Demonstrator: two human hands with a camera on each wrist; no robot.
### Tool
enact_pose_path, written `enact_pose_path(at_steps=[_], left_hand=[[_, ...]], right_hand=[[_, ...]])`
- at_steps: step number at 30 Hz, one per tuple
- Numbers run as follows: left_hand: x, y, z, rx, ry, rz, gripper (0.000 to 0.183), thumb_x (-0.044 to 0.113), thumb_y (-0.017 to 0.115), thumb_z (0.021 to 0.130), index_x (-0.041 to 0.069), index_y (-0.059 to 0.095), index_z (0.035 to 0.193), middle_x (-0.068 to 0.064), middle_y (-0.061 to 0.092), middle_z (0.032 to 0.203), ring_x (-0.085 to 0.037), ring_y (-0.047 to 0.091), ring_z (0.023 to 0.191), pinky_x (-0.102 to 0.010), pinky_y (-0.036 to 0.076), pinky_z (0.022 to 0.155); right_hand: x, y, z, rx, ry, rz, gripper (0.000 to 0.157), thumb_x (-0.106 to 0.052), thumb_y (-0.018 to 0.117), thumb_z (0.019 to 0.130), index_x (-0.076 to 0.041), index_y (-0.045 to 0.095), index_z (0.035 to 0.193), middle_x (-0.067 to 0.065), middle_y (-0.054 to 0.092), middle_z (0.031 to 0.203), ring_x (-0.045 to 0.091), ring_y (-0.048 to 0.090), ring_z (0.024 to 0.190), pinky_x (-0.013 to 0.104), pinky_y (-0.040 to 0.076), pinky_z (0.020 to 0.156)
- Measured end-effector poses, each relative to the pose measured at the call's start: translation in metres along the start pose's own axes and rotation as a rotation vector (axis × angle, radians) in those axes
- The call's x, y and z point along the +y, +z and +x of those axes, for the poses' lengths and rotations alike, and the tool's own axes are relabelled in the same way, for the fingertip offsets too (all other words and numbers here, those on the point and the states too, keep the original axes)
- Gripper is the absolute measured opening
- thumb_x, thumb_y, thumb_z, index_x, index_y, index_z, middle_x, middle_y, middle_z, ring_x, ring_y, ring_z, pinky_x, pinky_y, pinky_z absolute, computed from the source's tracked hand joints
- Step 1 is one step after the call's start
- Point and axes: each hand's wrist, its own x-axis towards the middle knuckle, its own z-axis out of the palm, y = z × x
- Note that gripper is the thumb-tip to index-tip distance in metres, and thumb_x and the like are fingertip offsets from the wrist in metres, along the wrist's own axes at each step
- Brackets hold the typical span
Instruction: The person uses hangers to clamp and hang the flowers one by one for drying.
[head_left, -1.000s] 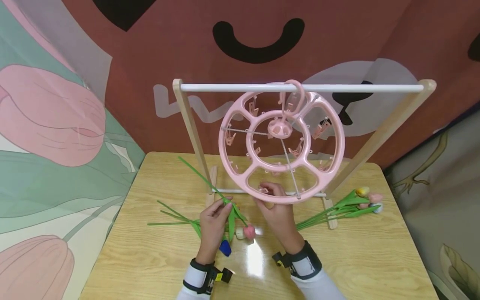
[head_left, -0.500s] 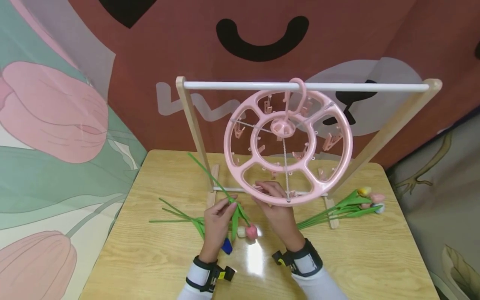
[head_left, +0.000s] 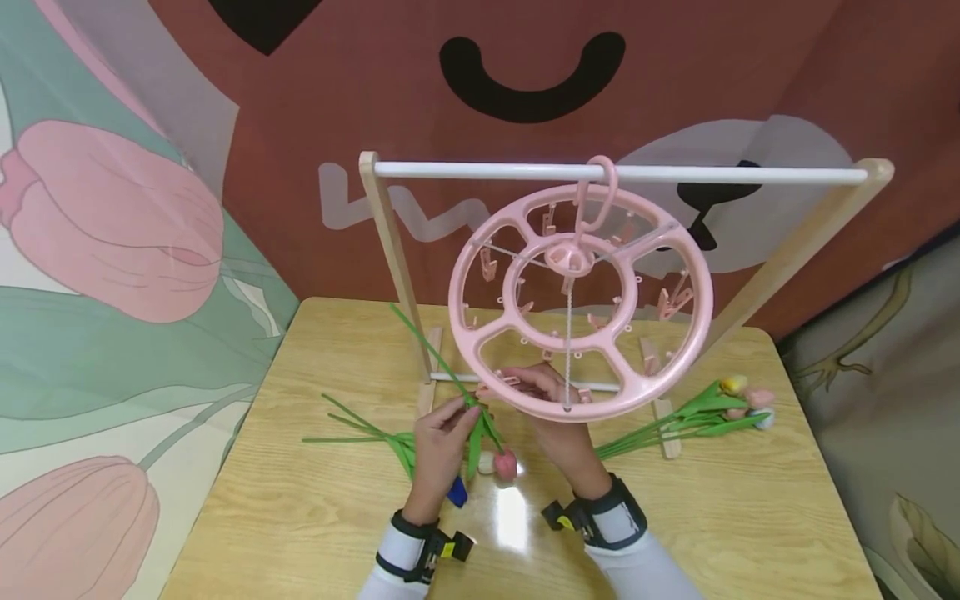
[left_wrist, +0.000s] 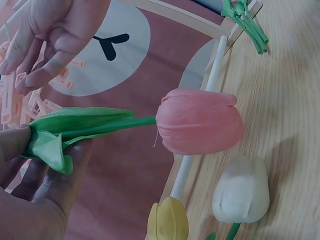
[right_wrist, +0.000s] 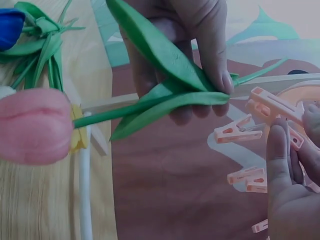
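Observation:
In the head view my left hand (head_left: 438, 442) pinches a pink artificial tulip (head_left: 506, 465) at its green leaves and stem. The bloom points down toward me and the stem's end points up and away. My right hand (head_left: 561, 442) reaches under the rim of a pink round clip hanger (head_left: 647, 387). Its thumb and fingers pinch a pink clothespin (right_wrist: 267, 105), seen in the right wrist view just beyond the leaf base. The tulip's stem tip (right_wrist: 275, 65) passes close behind that clothespin. Other clothespins (right_wrist: 239, 131) dangle from the hanger.
The hanger hooks over the white bar (head_left: 480, 170) of a wooden stand. Under my left hand lie loose tulips, including a white tulip (left_wrist: 241, 192), a yellow tulip (left_wrist: 168, 220) and a blue tulip (right_wrist: 10, 29). A tulip bunch (head_left: 697, 412) lies at the right.
The hanger has turned and shifted slightly right. My right hand has drawn a clothespin leftward, close to the tulip stem. My left hand, with the tulip, has moved slightly right.

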Motion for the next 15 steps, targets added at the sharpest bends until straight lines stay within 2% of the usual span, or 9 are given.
enact_pose_path(at_steps=[6,10,12,15], left_hand=[[0.0,0.002,-0.001,-0.013,0.013,0.016,0.019,-0.002,0.071,0.094,-0.011,0.074,0.111,-0.031,0.074,0.103,-0.009,0.075,0.088,-0.021,0.063,0.078],[-0.001,0.001,-0.002,-0.02,0.026,0.043,0.017,0.001,0.072,0.095,-0.008,0.076,0.109,-0.027,0.075,0.099,-0.008,0.073,0.085,-0.019,0.061,0.073],[-0.002,0.001,-0.003,-0.025,0.042,0.065,0.015,0.003,0.072,0.095,-0.007,0.076,0.106,-0.026,0.074,0.092,-0.006,0.068,0.077,-0.015,0.057,0.065],[-0.002,0.0,-0.003,-0.038,0.065,0.089,0.016,0.005,0.072,0.096,-0.006,0.077,0.107,-0.024,0.072,0.09,-0.006,0.064,0.073,-0.014,0.052,0.061]], right_hand=[[0.001,0.004,0.003,0.017,-0.035,0.005,0.027,0.024,0.061,0.087,0.026,0.059,0.114,0.04,0.061,0.106,0.003,0.064,0.103,0.017,0.057,0.093],[0.007,0.005,0.003,0.034,-0.025,-0.064,0.027,0.022,0.063,0.087,0.019,0.065,0.114,0.033,0.066,0.105,0.004,0.063,0.1,0.016,0.056,0.091],[0.013,0.005,0.003,0.041,-0.015,-0.114,0.027,0.019,0.066,0.087,0.015,0.068,0.114,0.027,0.069,0.104,0.004,0.063,0.099,0.015,0.055,0.09],[0.022,0.005,0.003,0.038,0.009,-0.142,0.026,0.013,0.069,0.089,0.009,0.071,0.114,0.02,0.071,0.104,0.004,0.064,0.1,0.017,0.056,0.091]])
